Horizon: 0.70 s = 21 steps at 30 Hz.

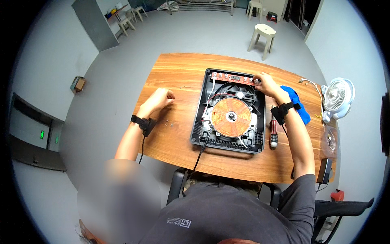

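Note:
An opened black appliance housing [195, 122] lies on the wooden table, showing a round copper coil [222, 116], a fan, wires and a red circuit board [235, 78] along its top. My right hand [266, 85] is at the board's right end, fingers bent together; what they grip, if anything, is hidden. My left hand [160, 99] hovers over the table left of the housing, fingers loosely curled and apart, holding nothing visible. A screwdriver [274, 140] lies right of the housing. Small metal bits [170, 124] lie below my left hand.
A blue cloth bundle [300, 110], a white fan [337, 95], loose cables and a black power adapter [323, 171] occupy the table's right side [313, 158]. Chair armrests flank me. A stool [264, 32] stands beyond the table, with more stools farther back.

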### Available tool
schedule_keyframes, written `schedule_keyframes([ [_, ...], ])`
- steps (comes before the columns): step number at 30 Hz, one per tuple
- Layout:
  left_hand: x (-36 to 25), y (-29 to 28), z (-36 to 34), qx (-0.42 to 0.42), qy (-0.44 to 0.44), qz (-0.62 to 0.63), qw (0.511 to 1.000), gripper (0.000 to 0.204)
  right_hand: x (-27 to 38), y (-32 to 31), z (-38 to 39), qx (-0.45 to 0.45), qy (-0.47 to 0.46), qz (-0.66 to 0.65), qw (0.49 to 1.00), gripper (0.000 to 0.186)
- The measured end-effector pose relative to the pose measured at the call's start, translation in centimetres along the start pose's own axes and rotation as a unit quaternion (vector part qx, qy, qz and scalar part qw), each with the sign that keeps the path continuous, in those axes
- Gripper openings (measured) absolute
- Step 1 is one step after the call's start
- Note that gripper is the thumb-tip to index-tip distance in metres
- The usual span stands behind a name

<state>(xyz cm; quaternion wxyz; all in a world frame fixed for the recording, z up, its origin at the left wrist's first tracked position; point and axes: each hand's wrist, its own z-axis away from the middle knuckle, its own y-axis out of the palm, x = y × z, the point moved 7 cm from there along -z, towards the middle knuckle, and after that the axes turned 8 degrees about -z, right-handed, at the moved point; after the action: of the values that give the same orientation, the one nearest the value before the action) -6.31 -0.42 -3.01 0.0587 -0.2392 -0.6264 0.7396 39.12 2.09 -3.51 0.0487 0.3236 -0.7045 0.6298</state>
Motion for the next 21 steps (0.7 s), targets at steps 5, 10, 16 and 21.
schedule_keyframes([
  [5, -0.2, 0.4, -4.8, -0.021, -0.02, -0.058, 0.998, 0.02, 0.3, -1.1, 1.8, -0.023, 0.001, -0.06, 0.998, 0.035],
  [10, 0.3, 1.5, -7.7, -0.04, -0.032, -0.065, 0.997, 0.017, 3.1, -3.5, 6.0, -0.036, 0.037, -0.118, 0.992, 0.034],
  [16, 0.0, 2.4, -9.1, -0.064, 0.003, -0.072, 0.995, 0.014, 3.6, -3.7, 12.9, 0.032, 0.093, 0.042, 0.994, 0.029],
  [21, -0.6, 2.7, -9.9, -0.078, 0.015, -0.087, 0.993, 0.013, 4.3, -2.7, 16.8, 0.093, 0.146, 0.075, 0.982, 0.047],
])
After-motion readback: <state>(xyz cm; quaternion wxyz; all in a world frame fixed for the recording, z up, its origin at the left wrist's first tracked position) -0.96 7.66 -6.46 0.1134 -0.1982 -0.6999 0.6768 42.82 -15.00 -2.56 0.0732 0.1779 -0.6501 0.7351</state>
